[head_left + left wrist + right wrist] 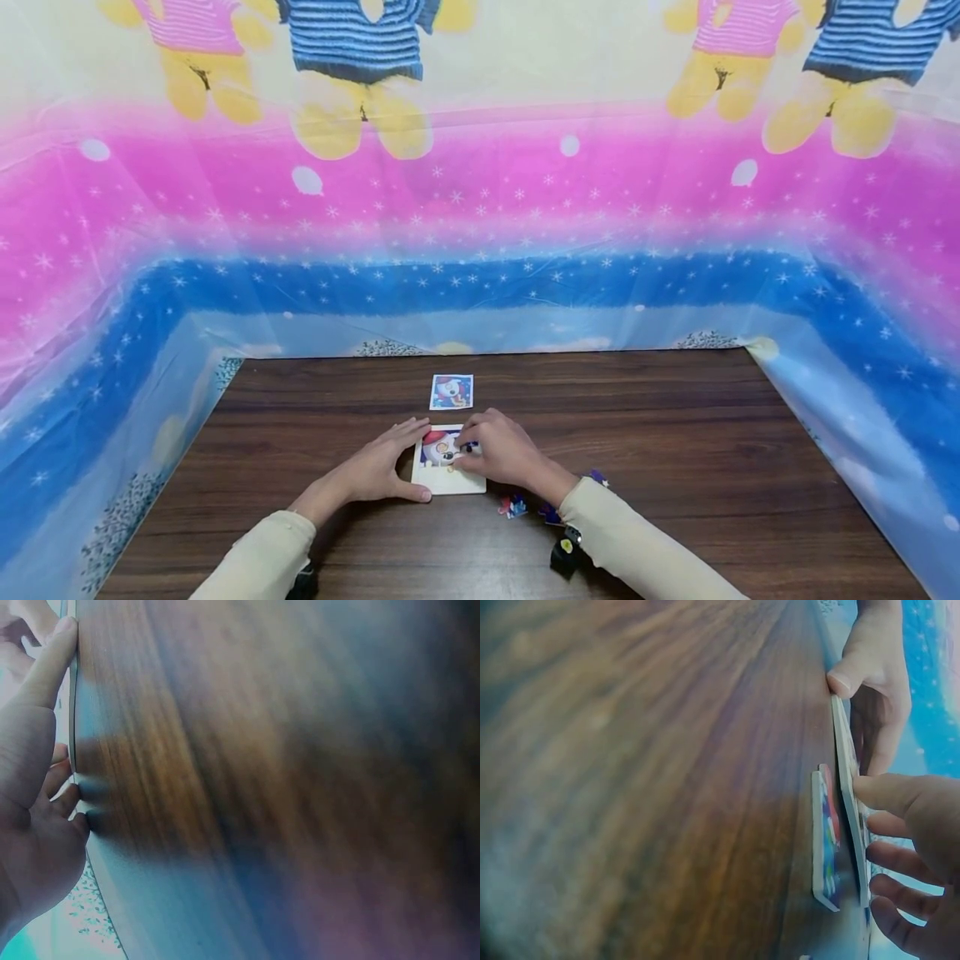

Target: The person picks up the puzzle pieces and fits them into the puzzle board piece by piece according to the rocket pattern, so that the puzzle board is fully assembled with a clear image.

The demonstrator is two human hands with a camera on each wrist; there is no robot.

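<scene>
A white puzzle board [459, 483] lies on the table, its upper part filled with a cartoon picture [438, 450] and its lower part bare white. My left hand [371, 467] rests along the board's left side, fingers stretched to the far corner and thumb at the near edge. Over the right part of the picture, my right hand [498, 446] pinches a puzzle piece [470, 447], mostly hidden by its fingers. In the right wrist view, the right thumb [889, 793] and fingertips are right at the board [847, 769].
Beyond the board lies a small printed picture card [452, 392]. Loose puzzle pieces [513, 506] are near the right forearm, some partly under it. The wood-grain table [675, 433] is bordered by a patterned curtain [480, 283].
</scene>
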